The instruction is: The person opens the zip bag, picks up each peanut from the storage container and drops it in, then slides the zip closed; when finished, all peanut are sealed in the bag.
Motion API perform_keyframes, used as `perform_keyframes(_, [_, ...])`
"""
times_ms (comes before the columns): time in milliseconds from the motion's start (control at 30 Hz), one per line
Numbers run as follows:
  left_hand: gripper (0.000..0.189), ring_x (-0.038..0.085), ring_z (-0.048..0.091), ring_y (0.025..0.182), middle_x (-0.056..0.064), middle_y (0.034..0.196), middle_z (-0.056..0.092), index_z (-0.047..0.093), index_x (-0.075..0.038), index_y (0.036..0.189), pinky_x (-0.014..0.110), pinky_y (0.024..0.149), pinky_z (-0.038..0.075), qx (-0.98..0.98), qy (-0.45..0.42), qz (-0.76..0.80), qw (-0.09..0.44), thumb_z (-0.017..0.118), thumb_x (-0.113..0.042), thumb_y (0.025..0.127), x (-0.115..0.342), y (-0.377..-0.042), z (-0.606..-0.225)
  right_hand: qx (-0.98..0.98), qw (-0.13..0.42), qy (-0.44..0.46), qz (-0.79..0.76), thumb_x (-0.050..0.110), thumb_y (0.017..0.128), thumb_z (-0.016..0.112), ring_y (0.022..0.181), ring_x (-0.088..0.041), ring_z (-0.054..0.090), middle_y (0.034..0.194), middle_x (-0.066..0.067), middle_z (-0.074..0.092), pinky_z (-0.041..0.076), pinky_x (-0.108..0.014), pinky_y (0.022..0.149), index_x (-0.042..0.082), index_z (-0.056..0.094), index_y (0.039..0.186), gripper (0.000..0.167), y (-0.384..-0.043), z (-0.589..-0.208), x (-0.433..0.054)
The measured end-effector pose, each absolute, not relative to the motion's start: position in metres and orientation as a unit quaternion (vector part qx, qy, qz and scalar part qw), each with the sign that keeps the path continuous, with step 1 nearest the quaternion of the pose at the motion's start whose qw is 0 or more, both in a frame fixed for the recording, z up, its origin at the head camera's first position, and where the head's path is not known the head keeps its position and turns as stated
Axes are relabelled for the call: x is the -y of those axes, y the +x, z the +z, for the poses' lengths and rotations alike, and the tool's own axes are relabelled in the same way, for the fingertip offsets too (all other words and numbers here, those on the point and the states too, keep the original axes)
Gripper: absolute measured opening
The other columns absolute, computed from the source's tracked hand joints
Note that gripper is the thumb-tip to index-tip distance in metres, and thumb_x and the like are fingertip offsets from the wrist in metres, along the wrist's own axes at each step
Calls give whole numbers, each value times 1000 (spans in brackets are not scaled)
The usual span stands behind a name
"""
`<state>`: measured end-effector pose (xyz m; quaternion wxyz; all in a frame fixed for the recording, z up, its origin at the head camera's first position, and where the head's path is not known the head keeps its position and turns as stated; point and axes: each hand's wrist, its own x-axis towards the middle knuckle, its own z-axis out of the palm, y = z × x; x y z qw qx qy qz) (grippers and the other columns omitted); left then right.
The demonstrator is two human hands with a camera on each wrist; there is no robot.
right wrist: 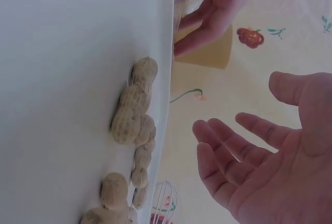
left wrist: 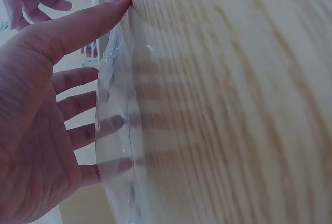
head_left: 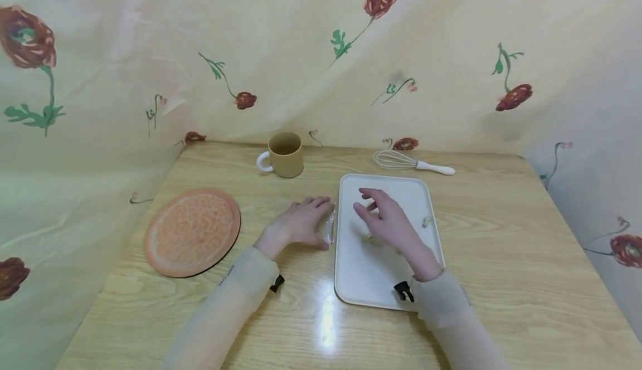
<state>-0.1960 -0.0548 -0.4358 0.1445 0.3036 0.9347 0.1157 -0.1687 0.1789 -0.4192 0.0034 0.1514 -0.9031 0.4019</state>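
Observation:
My left hand, thumb and fingers spread wide, is at a clear plastic piece lying by the left edge of a white tray. In the left wrist view its fingers show through the plastic, and the thumb reaches over near the tray edge. Above the tray hovers my right hand, its fingers loosely bent and nothing between them. Several peanuts in shells lie on the tray below it, partly hidden by that hand in the head view. A lone peanut sits near the tray's right rim.
A tan mug with a white handle stands at the back. Behind the tray lies a whisk with a white grip. On the left is a round orange mat. Flowered cloth hangs around the wooden table.

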Motion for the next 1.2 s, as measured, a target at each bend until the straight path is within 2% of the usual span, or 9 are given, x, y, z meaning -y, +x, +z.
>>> perform_keyframes(433, [95,28,34,142,5,156,38,39,-18,153,57,107,36,-936,301,107,144,81,-53,76,55,-197,-436,904,-11,165,395,33,102,58,101,-30,64,126,-22,61,53,-47,81,-1,52,140,52,-166,-423,-171])
perform_keyframes(667, [97,28,33,143,4,156,39,41,-19,152,59,107,35,-938,306,74,148,82,-57,72,54,-196,-436,904,-16,167,394,32,102,58,100,-29,63,125,-21,62,52,-47,82,-1,51,140,52,-163,-423,-168])
perform_keyframes(1200, [92,27,32,144,4,157,36,42,-16,152,51,109,37,-932,310,78,173,84,-44,75,56,-197,-432,906,-16,165,390,30,102,58,98,-28,63,123,-19,63,52,-45,79,-1,53,140,49,-161,-421,-170])
